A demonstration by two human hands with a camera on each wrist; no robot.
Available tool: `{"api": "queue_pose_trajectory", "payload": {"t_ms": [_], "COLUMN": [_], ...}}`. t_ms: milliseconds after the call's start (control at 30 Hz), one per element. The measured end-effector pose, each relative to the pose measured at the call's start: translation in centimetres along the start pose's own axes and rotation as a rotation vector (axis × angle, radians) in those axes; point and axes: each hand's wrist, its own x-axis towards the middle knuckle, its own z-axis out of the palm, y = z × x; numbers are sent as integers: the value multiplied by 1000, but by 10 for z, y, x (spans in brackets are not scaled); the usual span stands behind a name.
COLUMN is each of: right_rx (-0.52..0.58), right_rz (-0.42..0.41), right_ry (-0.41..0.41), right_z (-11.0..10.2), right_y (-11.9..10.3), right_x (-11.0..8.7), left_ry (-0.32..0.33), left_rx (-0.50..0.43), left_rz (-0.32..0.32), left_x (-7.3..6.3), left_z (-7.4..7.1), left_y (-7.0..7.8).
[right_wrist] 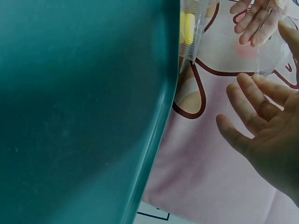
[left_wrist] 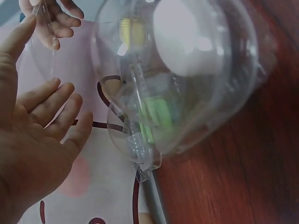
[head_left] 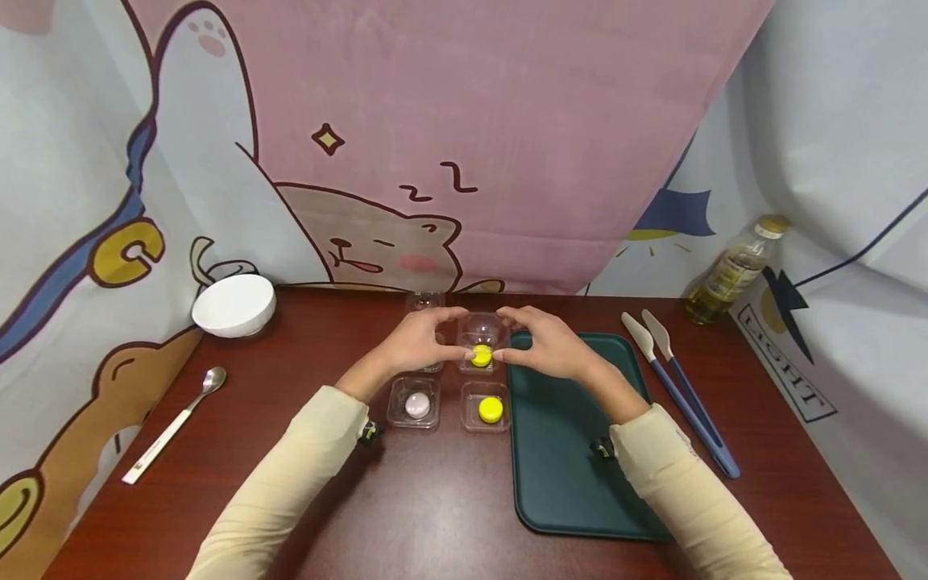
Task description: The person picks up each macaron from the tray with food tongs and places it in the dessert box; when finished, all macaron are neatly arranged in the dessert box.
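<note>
My left hand (head_left: 416, 341) and right hand (head_left: 547, 342) hold a clear domed plastic lid (head_left: 482, 326) between them, thumbs nearest me. In the left wrist view the left hand (left_wrist: 44, 126) has its thumb at the thin clear edge, other fingers spread. The right hand (right_wrist: 266, 107) looks similar in the right wrist view. Below the lid is a yellow macaron (head_left: 482, 355) in a clear box. Nearer me, another yellow macaron (head_left: 490, 409) and a pale pinkish one (head_left: 417, 405) sit in clear boxes. A green piece (left_wrist: 158, 114) shows through plastic; the left hand hides its box from above.
Right of the boxes lies a dark green tray (head_left: 573, 475), partly under the right forearm. Beyond it are blue-handled tongs (head_left: 685, 395) and an oil bottle (head_left: 732, 270). A white bowl (head_left: 234, 306) and a spoon (head_left: 174, 427) are at left. A printed cloth (head_left: 507, 145) hangs behind.
</note>
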Motion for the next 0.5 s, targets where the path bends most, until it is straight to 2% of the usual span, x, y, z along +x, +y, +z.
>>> {"api": "queue_pose_trajectory", "payload": {"t_ms": [233, 500], "right_rx": [-108, -209], "right_rz": [21, 6], "right_ry": [-34, -4], "right_z": [6, 11], "right_y": [-5, -2], "right_x": [1, 3], "left_ry": [-35, -61], "left_rx": [64, 157], "left_rz": [21, 55], "left_x": [0, 8], "left_z": [3, 6], "left_y": [-5, -12]}}
